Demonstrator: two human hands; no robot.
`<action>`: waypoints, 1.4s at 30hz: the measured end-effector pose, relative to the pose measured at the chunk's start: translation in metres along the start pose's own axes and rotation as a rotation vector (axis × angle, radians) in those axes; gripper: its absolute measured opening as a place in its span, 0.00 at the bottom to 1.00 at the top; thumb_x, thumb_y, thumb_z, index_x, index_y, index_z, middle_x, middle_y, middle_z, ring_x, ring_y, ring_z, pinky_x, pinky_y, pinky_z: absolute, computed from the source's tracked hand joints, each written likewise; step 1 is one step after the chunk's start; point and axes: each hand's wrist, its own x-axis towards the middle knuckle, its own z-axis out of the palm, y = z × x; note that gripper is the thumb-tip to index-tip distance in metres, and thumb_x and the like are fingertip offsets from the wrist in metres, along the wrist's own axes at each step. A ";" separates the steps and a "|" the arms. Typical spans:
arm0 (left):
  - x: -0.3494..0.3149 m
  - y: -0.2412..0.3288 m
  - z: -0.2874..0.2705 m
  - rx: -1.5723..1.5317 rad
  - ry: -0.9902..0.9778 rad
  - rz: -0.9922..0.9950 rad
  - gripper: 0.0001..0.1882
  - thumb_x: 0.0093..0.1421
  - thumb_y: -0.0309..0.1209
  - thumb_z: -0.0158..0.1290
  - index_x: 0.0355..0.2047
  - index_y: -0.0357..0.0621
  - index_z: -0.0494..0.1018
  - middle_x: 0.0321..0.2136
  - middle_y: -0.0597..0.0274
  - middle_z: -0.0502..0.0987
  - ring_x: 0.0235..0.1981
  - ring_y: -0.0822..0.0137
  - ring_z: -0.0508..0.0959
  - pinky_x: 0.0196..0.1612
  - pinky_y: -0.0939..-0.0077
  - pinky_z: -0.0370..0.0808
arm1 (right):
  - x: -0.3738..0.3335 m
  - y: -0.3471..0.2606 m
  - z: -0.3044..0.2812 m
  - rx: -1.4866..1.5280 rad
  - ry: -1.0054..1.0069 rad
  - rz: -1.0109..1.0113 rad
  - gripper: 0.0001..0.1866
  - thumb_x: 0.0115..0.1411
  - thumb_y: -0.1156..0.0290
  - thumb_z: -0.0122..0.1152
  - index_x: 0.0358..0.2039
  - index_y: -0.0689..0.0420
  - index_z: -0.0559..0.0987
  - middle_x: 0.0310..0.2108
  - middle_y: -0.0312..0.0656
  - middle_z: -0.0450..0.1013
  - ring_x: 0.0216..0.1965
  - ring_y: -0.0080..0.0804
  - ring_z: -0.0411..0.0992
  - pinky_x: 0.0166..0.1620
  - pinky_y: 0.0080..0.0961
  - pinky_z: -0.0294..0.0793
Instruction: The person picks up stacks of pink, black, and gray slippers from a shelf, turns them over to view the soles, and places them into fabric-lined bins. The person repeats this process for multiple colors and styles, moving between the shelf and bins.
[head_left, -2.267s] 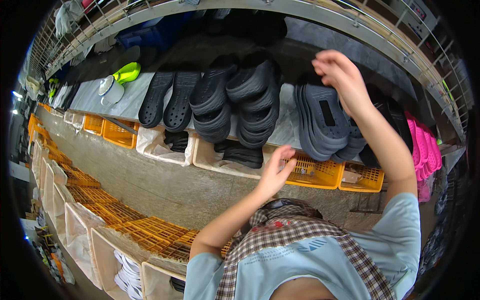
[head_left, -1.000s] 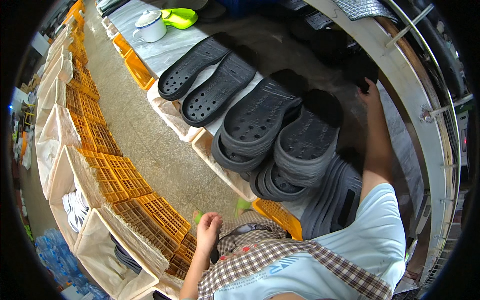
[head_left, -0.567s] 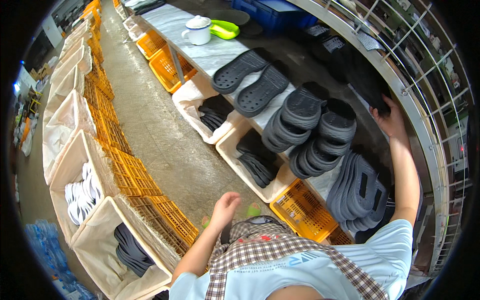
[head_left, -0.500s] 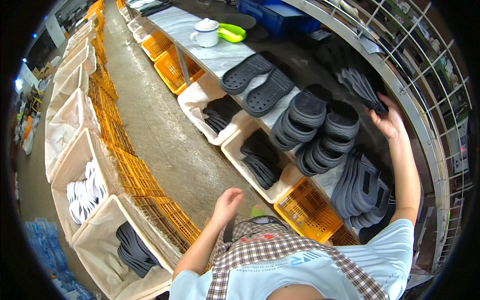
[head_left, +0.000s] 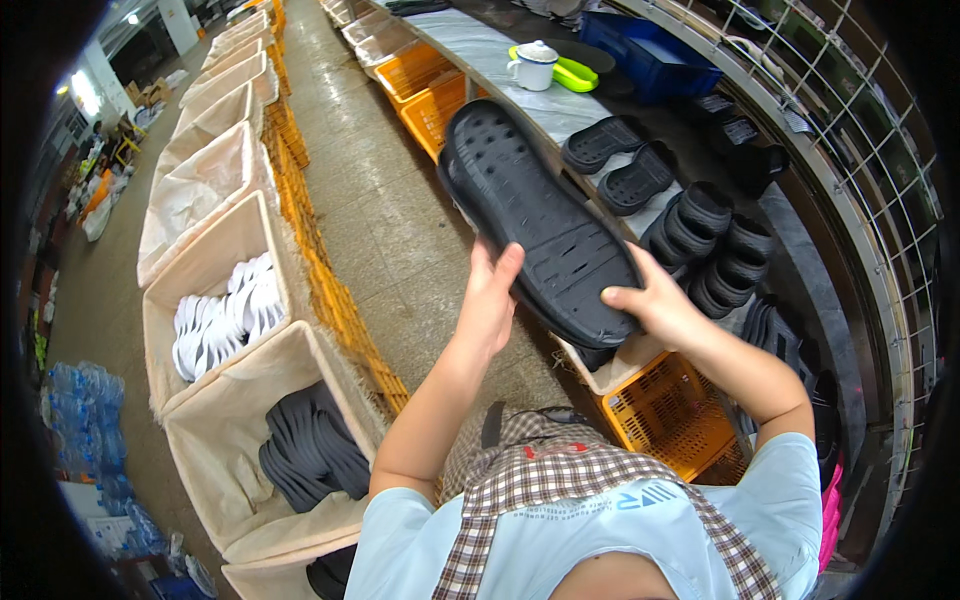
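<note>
Both hands hold a small stack of black shoe soles [head_left: 540, 215] in front of me, tilted over the edge of the workbench. The top sole shows round holes at its far end and slots nearer me. My left hand [head_left: 490, 300] grips the stack's left side, thumb up along the edge. Around the near right end, my right hand [head_left: 655, 300] is closed with its thumb pressed on the top sole. How many soles lie underneath is hidden. On the bench to the right stand two flat black soles [head_left: 637, 178] and nested stacks of black soles [head_left: 735, 265].
A lidded white mug [head_left: 533, 68] and a green object [head_left: 575, 75] stand farther along the bench, near a blue crate [head_left: 650, 60]. Below is a yellow crate [head_left: 670, 415]. Left of the aisle, lined bins hold white soles [head_left: 230, 315] and dark soles [head_left: 312, 450]. A wire grille [head_left: 850, 130] bounds the right.
My right hand has come back from the bench's far right side with the black soles. My left hand, free before, has moved up and taken hold of them too. The view has shifted.
</note>
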 end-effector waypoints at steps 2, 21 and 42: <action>0.001 -0.002 -0.018 -0.225 0.086 -0.041 0.38 0.59 0.44 0.55 0.62 0.40 0.49 0.60 0.56 0.58 0.60 0.58 0.59 0.62 0.60 0.56 | 0.000 0.017 0.024 -0.628 0.058 -0.241 0.45 0.51 0.69 0.62 0.63 0.66 0.46 0.53 0.58 0.59 0.52 0.50 0.65 0.54 0.35 0.65; -0.028 -0.039 -0.086 -0.306 0.068 -0.061 0.23 0.62 0.40 0.48 0.50 0.34 0.67 0.44 0.54 0.74 0.43 0.63 0.76 0.47 0.70 0.75 | -0.011 0.046 0.069 0.484 -0.267 -0.137 0.22 0.47 0.72 0.63 0.39 0.53 0.62 0.58 0.43 0.57 0.56 0.30 0.56 0.60 0.29 0.51; -0.033 -0.049 -0.061 -0.363 0.114 -0.214 0.19 0.63 0.35 0.46 0.50 0.34 0.67 0.45 0.53 0.74 0.43 0.63 0.77 0.46 0.72 0.76 | -0.012 0.060 0.050 0.257 -0.272 -0.140 0.25 0.53 0.57 0.64 0.44 0.52 0.63 0.65 0.52 0.47 0.64 0.42 0.47 0.63 0.36 0.47</action>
